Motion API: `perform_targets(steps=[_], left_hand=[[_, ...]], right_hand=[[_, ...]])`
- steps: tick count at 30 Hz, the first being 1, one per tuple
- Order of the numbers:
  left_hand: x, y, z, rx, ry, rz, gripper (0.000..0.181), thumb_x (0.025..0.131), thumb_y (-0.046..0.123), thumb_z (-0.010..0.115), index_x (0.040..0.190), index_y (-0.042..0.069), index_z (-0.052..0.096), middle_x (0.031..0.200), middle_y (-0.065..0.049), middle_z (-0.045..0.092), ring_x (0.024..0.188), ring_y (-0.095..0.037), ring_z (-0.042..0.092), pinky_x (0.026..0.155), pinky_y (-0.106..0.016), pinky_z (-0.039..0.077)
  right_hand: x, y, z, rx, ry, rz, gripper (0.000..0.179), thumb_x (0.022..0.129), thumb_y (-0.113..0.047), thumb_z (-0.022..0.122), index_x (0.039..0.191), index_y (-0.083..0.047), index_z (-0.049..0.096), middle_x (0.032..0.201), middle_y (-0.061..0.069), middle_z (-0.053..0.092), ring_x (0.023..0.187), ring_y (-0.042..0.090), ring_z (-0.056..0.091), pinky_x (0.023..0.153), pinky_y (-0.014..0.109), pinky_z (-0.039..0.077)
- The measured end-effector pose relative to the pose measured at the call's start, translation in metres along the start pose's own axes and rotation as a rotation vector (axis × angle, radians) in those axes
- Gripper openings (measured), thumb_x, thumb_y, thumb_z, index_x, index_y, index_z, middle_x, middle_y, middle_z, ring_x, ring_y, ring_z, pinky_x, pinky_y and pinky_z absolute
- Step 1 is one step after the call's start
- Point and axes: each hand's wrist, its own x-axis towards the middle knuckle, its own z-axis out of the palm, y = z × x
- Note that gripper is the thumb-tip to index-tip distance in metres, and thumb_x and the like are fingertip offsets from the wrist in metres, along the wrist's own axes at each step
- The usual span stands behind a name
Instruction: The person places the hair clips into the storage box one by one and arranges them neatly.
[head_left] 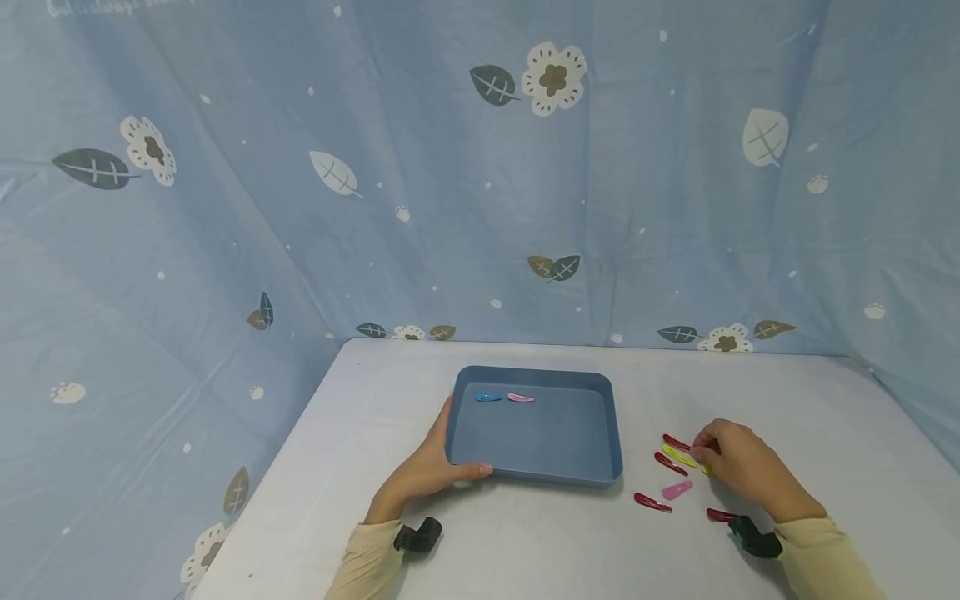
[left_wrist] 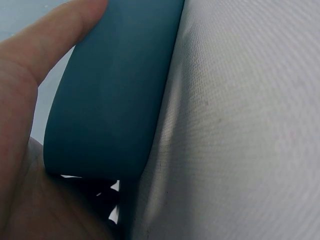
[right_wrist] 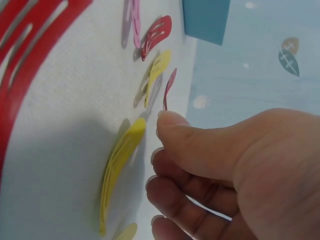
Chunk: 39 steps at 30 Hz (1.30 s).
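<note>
A blue-grey rectangular tray rests on the table, a blue hair clip and a pink hair clip lying inside. My left hand holds its near left corner, thumb along the front wall and fingers at the left side. In the left wrist view the thumb lies against the tray wall. Right of the tray, my right hand pinches the end of a red hair clip between thumb and finger. Close by lie a yellow clip and another yellow clip, partly hidden by the hand in the head view.
Beside the right hand lie more red clips and a pink clip. One red clip sits by the right wrist's black camera. Patterned blue cloth hangs behind the white table and along its left side.
</note>
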Motion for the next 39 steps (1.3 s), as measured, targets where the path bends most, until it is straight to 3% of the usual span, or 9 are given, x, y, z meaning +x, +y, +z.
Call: perform_targets(steps=[12,16,27,39], left_hand=[[-0.001,-0.002,0.001,0.007,0.007,-0.026,0.138,0.076,0.047,0.09,0.167,0.019,-0.01,0.176,-0.007,-0.001,0.163,-0.032,0.007,0.127,-0.063,0.02],[-0.001,-0.001,0.001,0.008,0.011,-0.028,0.139,0.075,0.049,0.09,0.167,0.019,-0.009,0.176,-0.006,-0.001,0.163,-0.032,0.006,0.127,-0.063,0.02],[0.0,-0.003,0.002,0.016,0.009,-0.014,0.139,0.075,0.048,0.09,0.167,0.018,-0.009,0.176,-0.007,-0.001,0.163,-0.033,0.006,0.127,-0.064,0.019],[-0.002,0.0,0.002,-0.002,0.003,-0.007,0.138,0.076,0.046,0.09,0.167,0.017,-0.009,0.176,-0.007,-0.002,0.163,-0.033,0.005,0.127,-0.064,0.018]], right_hand=[[-0.005,-0.001,-0.004,0.019,0.071,-0.106,0.01,0.09,-0.005,0.077,0.091,0.002,0.071,0.083,0.005,0.066,0.076,0.018,0.055,0.063,0.028,0.048],[-0.005,-0.002,-0.006,0.02,0.093,-0.116,0.009,0.089,-0.004,0.077,0.091,0.003,0.071,0.085,0.006,0.068,0.077,0.019,0.057,0.066,0.031,0.052],[-0.006,-0.009,-0.01,0.033,0.098,-0.119,0.01,0.089,-0.004,0.078,0.094,0.003,0.072,0.087,0.006,0.069,0.079,0.018,0.056,0.065,0.027,0.051],[-0.006,-0.016,-0.014,0.044,0.119,-0.18,0.008,0.089,-0.006,0.079,0.093,-0.002,0.073,0.087,0.003,0.069,0.081,0.017,0.057,0.068,0.024,0.049]])
